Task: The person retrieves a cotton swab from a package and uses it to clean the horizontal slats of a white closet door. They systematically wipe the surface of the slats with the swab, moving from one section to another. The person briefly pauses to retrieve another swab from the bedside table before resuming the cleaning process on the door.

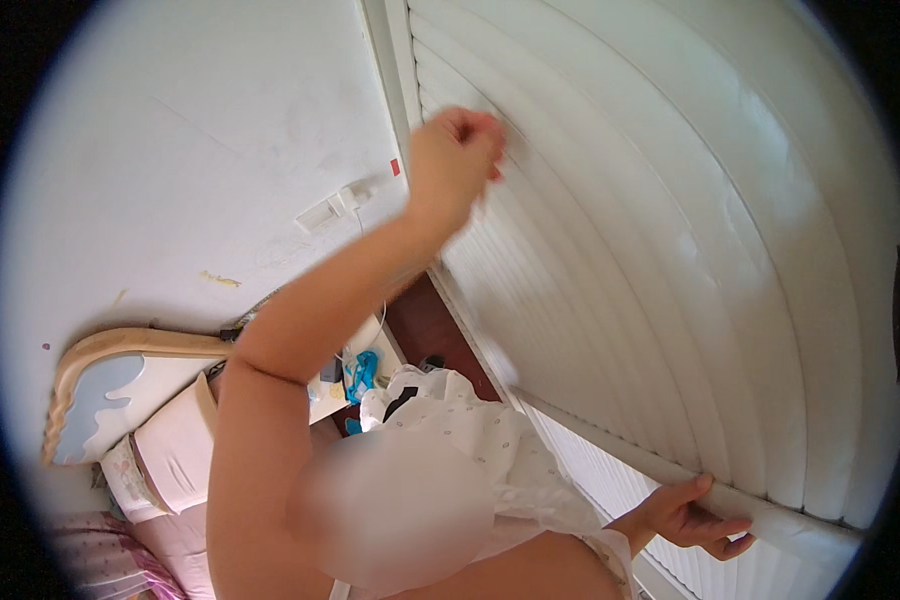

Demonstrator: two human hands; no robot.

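A large white louvred door (607, 285) fills the right side of the view, its slats bent by the lens. My left hand (456, 161) is raised in front of it near the door's frame edge. Its fingers are curled and blurred, and whether they hold anything is unclear. Lower right, my right hand (679, 517) is at the door's long edge (772, 517), thumb on one side and fingers spread along it. Beyond that edge another white slatted surface (600, 457) shows. White patterned clothing (465, 420) covers my body between the arms.
A white wall (195, 135) with a socket and plug (337, 206) stands at the left. Below are a wooden-rimmed headboard (135, 341), a bed with pink pillows (176, 442), and a small table (322, 409) bearing a blue item (361, 375). Dark red floor (435, 322) shows beside the door.
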